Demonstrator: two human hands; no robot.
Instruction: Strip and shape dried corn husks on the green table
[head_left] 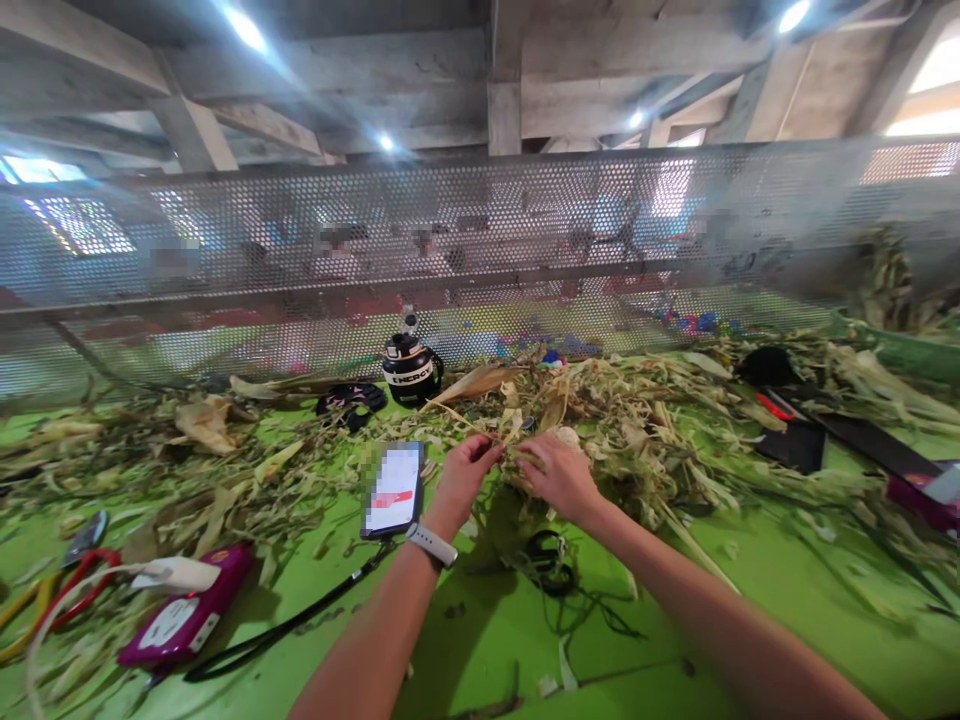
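Observation:
Both my hands meet over a heap of dried pale leaves and stalks [615,420] on a green table [480,640]. My left hand [466,475], with a white band on its wrist, pinches a thin dry strand [501,437]. My right hand [561,478] is curled, its fingers closed on the same strand and on the husk under it. The fingertips of the two hands almost touch.
A phone [394,488] with a lit screen lies left of my left hand, a black cord [300,625] trailing from it. A black can [409,370] stands behind. A magenta device [184,615], red-handled tool [75,590] and perforated metal screen [480,250] are also here.

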